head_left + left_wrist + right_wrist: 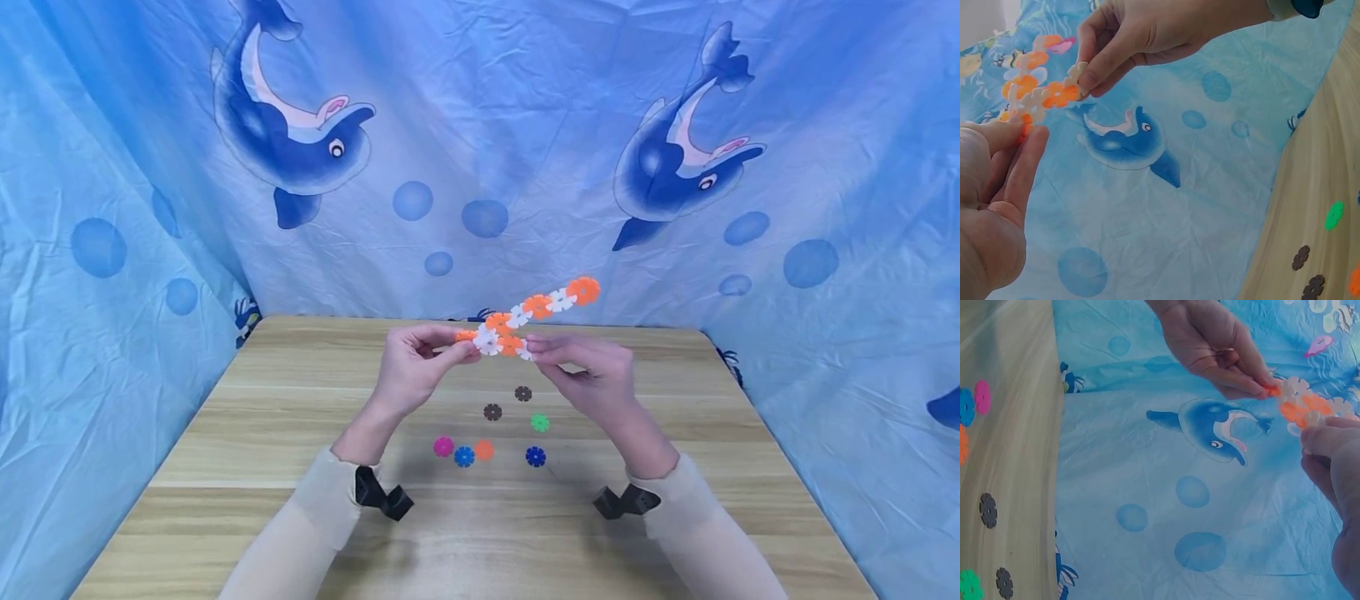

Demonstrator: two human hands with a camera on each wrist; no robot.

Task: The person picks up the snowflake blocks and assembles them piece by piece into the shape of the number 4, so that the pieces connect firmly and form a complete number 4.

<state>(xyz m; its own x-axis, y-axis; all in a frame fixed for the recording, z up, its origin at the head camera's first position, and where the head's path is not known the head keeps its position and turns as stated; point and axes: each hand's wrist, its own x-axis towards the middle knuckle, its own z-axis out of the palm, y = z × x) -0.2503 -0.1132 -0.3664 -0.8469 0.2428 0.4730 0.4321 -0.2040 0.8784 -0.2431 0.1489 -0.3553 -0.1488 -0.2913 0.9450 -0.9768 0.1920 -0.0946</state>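
Above the far part of a wood-grain surface (262, 417): one chain (537, 307) of notched flower-shaped discs, orange and white in alternation, held up in the air between two hands. Long arm of the chain slants up to the right, ending in an orange disc (583, 290); short arm runs below it toward the right hand.

Left hand (412, 367): fingers narrow, pinching an orange piece at the chain's left end.

Right hand (596, 371): fingers narrow, pinching a white piece at the end of the short arm.

Loose on the surface, lying flat: two brown discs (492, 412), one green disc (540, 422), one dark blue disc (536, 457); to their left, one pink disc (443, 447), one blue disc (464, 457), one loose orange disc (484, 450), the last two close side by side.

Behind: blue cloth backdrop (525, 125), printed with dolphins and bubbles.

At each wrist: black camera mount (384, 493), beside a pale sleeve (300, 508).
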